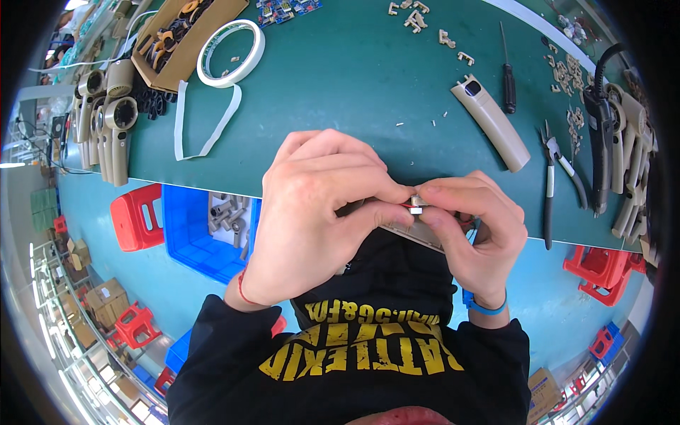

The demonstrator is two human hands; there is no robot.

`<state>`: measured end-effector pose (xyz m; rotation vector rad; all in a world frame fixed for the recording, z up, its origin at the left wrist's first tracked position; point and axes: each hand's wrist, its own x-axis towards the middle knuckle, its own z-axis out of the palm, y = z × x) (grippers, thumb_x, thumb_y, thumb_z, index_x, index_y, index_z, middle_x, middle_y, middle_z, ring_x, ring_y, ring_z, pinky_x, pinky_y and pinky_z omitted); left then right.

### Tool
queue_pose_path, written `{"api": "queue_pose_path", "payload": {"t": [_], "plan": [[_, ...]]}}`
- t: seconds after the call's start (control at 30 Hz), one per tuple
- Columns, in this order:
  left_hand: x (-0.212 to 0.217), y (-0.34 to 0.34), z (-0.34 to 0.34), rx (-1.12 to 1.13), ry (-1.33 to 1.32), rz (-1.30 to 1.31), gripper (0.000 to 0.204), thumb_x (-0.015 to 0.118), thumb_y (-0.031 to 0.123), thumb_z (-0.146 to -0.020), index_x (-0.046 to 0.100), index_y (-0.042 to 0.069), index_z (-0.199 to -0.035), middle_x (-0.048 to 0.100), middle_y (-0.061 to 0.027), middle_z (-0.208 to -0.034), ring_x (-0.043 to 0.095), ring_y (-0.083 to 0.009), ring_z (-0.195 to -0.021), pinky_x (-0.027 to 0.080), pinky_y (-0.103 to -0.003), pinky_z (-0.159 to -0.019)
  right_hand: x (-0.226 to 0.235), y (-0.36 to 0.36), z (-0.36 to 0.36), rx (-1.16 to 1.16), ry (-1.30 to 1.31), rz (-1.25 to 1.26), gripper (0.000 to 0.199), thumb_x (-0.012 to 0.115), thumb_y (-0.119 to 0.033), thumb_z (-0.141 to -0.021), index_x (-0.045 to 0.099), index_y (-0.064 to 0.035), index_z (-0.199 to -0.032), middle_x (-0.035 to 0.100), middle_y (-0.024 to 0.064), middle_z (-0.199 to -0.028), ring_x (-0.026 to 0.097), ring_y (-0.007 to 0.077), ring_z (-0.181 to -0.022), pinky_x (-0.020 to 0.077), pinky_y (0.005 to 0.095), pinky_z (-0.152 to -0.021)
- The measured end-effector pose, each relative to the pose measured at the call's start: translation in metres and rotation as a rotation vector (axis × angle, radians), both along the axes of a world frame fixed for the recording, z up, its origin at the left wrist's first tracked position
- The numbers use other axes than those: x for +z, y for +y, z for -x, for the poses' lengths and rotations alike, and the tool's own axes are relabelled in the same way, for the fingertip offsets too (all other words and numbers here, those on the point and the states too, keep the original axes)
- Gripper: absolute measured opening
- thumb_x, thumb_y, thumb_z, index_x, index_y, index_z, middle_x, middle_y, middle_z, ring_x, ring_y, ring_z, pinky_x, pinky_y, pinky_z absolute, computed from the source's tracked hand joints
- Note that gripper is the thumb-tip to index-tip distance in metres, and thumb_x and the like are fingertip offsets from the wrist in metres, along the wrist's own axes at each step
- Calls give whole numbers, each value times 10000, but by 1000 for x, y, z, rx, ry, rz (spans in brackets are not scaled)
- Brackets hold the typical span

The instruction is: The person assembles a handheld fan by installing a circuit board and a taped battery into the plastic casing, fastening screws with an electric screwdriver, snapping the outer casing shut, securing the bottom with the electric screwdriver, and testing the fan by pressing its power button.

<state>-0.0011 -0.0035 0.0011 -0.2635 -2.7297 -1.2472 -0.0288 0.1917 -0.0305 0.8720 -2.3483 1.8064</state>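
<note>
Close to my body, my left hand (319,202) and my right hand (482,227) meet, thumbs and forefingers pinched together. Between the fingertips sits a small white block-shaped part (416,210), with a bit of beige above it and a red wire running beside it. Both hands appear to pinch this piece. Below the fingers shows the edge of a beige casing (418,237), mostly covered by my hands. To the right, a loose beige handle shell (496,127) with a dark window at one end lies on the green table.
Pliers (556,170), a screwdriver (508,85) and a black corded tool (601,142) lie right. Small beige clips (416,20) are scattered at the back. Tape roll (231,53), cardboard box (180,42) and beige handheld devices (106,120) stand left. A blue bin (185,230) is below the table edge.
</note>
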Motion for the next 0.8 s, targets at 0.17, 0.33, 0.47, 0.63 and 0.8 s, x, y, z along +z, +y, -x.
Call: {"api": "queue_pose_path", "payload": {"t": [0.17,0.33,0.47,0.63,0.8], "plan": [[0,1,0,9,-4,5,126,824,104,-605,744,96,-702,707,24,-713,653,-177,-839,428,-309,-857,-1,0,0,-5,13,-1,241,726,112,-724,706,-14,-929,748,108,-921,566,122,-663,380,228,-518],[0,1,1,9,-6,4,122,823,105,-607,742,95,-697,706,26,-709,651,-175,-836,428,-310,-857,-2,-1,0,-10,18,5,241,728,109,-724,706,-14,-929,748,107,-922,567,124,-665,383,229,-522],[-1,0,0,12,-7,0,136,830,113,-601,741,92,-703,704,29,-705,659,-182,-853,429,-313,-859,-3,0,0,-2,34,3,248,728,105,-726,710,-16,-942,750,111,-928,572,125,-668,386,234,-524],[5,-6,0,-72,30,22,319,854,160,-600,748,98,-894,714,-25,-922,649,-251,-994,451,-368,-909,5,1,4,-13,84,-76,240,730,83,-741,709,-13,-960,725,74,-880,542,114,-637,382,237,-536],[12,-22,-5,-174,11,183,464,868,173,-602,724,108,-1039,654,-81,-1172,607,-309,-1103,475,-395,-925,34,9,2,-77,-76,-237,246,760,45,-751,709,-41,-976,686,46,-816,551,116,-580,409,236,-501]]}}
